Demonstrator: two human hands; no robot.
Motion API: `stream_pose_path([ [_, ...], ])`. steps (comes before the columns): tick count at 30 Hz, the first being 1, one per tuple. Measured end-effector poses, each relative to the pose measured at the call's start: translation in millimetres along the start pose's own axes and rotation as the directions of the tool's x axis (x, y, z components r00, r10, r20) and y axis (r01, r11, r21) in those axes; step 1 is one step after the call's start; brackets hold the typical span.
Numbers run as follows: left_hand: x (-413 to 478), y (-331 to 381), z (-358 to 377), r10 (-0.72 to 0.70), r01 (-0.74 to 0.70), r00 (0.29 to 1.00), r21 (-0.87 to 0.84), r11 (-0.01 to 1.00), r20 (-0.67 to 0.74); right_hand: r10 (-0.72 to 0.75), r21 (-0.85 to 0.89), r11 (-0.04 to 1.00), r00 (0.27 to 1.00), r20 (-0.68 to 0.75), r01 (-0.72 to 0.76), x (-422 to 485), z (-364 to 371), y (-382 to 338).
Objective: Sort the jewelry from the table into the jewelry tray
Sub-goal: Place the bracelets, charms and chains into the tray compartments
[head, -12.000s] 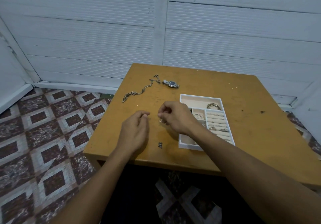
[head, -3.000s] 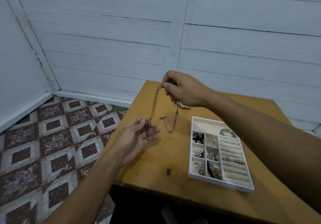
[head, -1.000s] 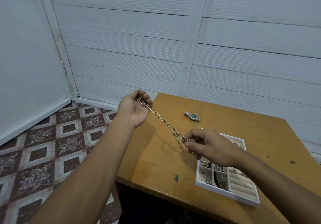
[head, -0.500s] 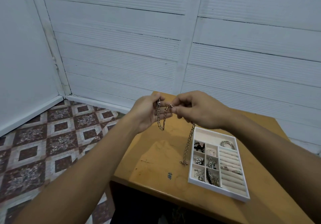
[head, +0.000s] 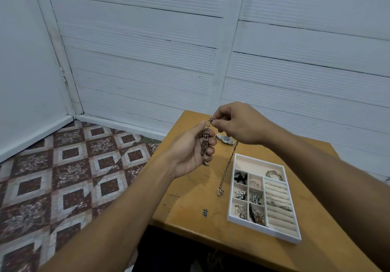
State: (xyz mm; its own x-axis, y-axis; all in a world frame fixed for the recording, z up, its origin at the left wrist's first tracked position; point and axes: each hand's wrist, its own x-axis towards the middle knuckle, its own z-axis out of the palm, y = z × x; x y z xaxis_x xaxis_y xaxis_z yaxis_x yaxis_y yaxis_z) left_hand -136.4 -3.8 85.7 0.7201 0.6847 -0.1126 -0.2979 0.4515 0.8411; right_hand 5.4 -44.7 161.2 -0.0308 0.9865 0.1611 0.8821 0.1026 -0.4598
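Both hands are up over the bench, folding the chain necklace into a bundle. Left hand is half curled, a few doubled loops lying against its fingers; right hand pinches the top of the folds between thumb and fingertips. One loose tail hangs down from under the right hand, its clasp end dangling just left of the jewelry tray. So this looks like the gather-it-up step, not the drop yet. Next I'd guess: fold in that tail, then lower the bundle into the empty top compartment. Watch is on the bench, unsorted.
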Motion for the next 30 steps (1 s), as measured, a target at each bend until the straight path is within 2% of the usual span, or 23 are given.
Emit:
stream_pose_path([
  [6,-0.8,0.2,1.8,0.053,-0.053,0.999,0.066,0.996,0.004,0.011,0.004,1.000,1.000,-0.013,-0.011,1.3,-0.3,1.9],
  [10,3.9,-0.1,2.6,0.105,-0.107,0.994,-0.067,0.992,-0.035,0.020,0.025,0.999,1.000,-0.007,-0.020,0.4,0.0,0.6],
  [14,4.2,3.4,0.7,0.115,-0.115,0.993,-0.213,0.970,-0.015,0.049,0.062,0.997,0.999,0.008,-0.049,-4.6,1.9,1.4],
  [19,6.2,7.4,0.3,0.147,-0.163,0.985,-0.217,0.963,-0.087,0.078,0.127,0.989,0.997,0.004,-0.078,-13.0,9.0,5.1],
  [23,10.0,9.6,2.7,0.190,-0.212,0.975,-0.232,0.949,-0.114,0.076,0.241,0.967,0.997,0.014,-0.077,-23.5,19.7,1.0],
  [30,17.2,29.9,-10.1,0.221,-0.297,0.947,-0.376,0.878,-0.234,0.109,0.378,0.912,0.983,0.149,-0.159,-51.4,42.1,8.0],
])
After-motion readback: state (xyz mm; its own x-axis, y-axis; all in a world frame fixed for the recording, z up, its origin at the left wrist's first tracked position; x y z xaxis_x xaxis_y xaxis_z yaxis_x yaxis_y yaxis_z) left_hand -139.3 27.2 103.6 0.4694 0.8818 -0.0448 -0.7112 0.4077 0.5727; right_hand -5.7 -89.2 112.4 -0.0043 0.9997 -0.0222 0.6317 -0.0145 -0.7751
